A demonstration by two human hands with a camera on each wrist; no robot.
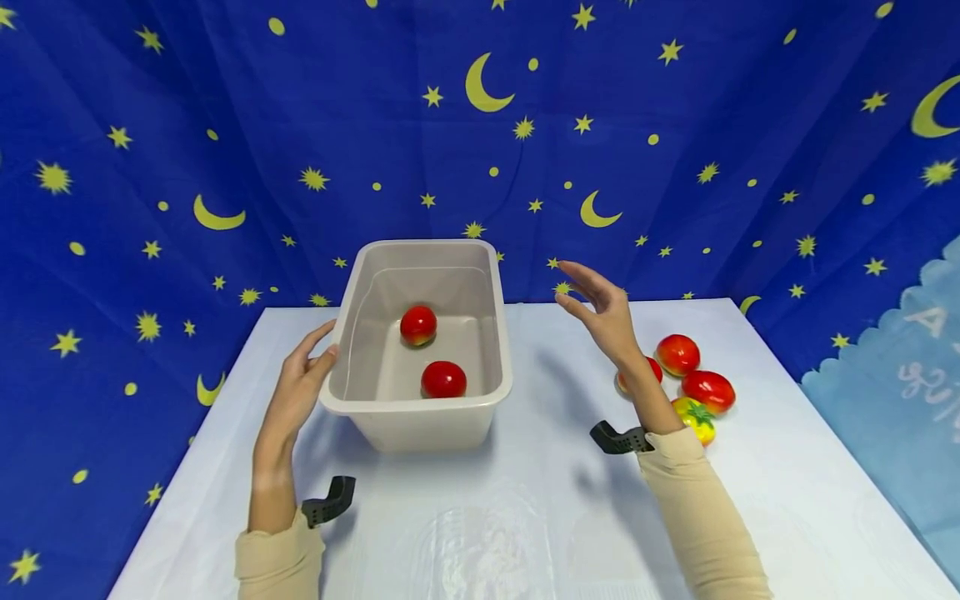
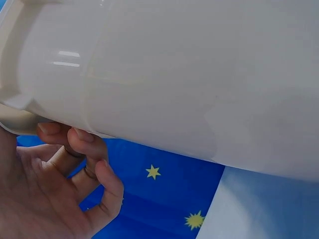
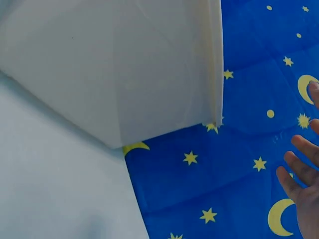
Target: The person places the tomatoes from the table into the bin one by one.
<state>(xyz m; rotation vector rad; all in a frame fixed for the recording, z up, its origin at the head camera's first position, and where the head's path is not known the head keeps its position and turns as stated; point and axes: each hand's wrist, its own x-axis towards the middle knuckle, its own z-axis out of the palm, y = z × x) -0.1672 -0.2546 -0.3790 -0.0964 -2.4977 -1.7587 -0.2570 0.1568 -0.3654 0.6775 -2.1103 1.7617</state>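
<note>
Toward the table's (image 1: 810, 517) left edge, the left hand (image 1: 296, 375) is at the left rim of a grey plastic bin (image 1: 423, 429), fingers bent and tips at its outer side; whether they grip it or merely touch I cannot tell. A black wrist mount (image 1: 330, 498) shows below that hand. The bin sits left of the table's middle, toward the far edge, with two glossy tomatoes inside: one farther back (image 1: 417, 325), one by the near wall (image 1: 443, 380). Right of the bin, well apart from it, the right hand (image 1: 600, 312) hovers, fingers spread from the thumb, grasping nothing. Toward the table's far right corner lie four more: a partly hidden tomato (image 1: 628, 383) behind the right wrist, a round red tomato (image 1: 678, 356), a yellow tomato with a green calyx (image 1: 697, 422), and an oblong red tomato (image 1: 708, 392). The bin thus appears partly loaded, two in and four visibly out.
</note>
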